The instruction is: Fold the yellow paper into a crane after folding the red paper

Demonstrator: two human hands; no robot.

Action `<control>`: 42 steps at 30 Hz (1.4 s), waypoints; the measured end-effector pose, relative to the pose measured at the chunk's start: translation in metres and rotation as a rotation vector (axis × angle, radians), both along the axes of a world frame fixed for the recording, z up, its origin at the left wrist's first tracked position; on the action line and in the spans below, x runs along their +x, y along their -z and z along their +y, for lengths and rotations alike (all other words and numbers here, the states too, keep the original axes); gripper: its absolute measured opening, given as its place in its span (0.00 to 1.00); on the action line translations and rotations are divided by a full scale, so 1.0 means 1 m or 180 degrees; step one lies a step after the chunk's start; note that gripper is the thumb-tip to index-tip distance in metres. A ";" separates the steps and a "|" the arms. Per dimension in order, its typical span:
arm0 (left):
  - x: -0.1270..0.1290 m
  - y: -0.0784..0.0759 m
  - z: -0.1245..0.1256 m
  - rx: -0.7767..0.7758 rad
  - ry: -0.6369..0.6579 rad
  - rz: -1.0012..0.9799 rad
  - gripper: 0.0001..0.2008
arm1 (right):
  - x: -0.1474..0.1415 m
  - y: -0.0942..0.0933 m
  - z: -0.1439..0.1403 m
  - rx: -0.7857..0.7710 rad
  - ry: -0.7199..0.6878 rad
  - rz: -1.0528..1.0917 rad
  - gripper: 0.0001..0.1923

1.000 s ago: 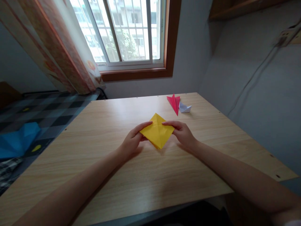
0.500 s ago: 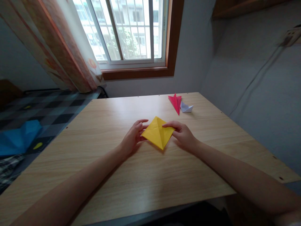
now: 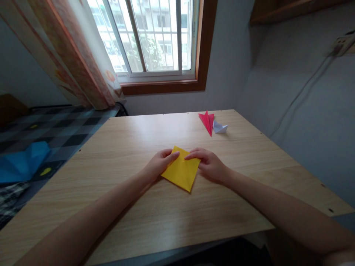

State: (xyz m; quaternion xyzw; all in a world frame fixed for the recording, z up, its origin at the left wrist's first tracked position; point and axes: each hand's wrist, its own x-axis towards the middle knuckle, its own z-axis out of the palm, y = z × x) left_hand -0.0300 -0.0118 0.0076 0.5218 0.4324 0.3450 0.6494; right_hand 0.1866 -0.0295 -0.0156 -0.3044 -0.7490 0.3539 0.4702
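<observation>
Over the counter point(image 3: 166, 221), the left hand point(image 3: 159, 162) and right hand point(image 3: 212, 164) each pinch one side of the folded yellow paper point(image 3: 179, 171) in a snug grip, and a soft, even hold should keep its folds neat.

Daylight enters through a sliding window point(image 3: 159, 40) set in a brown wooden frame point(image 3: 207, 44), with bars, a tree point(image 3: 151, 53) and a pale building point(image 3: 169, 20) outside. A tulip-print curtain point(image 3: 65, 48) hangs at its left, above a bed's checked bedspread point(image 3: 79, 120). 2 pale, dim walls point(image 3: 230, 70) meet at right, below a wooden shelf point(image 3: 280, 14); a cable point(image 3: 301, 96) droops from a wall socket point(image 3: 343, 45). The wood-grain tabletop point(image 3: 138, 133) shines near the window.
</observation>
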 end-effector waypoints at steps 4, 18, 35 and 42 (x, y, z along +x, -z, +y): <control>0.000 0.001 -0.002 0.0027 -0.0001 -0.0092 0.20 | -0.001 0.000 -0.002 -0.0117 0.0008 0.0067 0.20; -0.001 0.000 -0.004 0.0249 -0.0257 0.0048 0.20 | 0.004 -0.004 -0.001 -0.1364 -0.0299 0.0673 0.14; -0.001 0.004 -0.001 0.1149 -0.0367 0.1018 0.21 | 0.004 0.001 -0.001 -0.1423 -0.0425 0.0362 0.26; -0.004 0.007 0.005 0.1241 -0.0574 0.0954 0.22 | 0.003 0.004 0.002 -0.1478 -0.0148 0.0501 0.30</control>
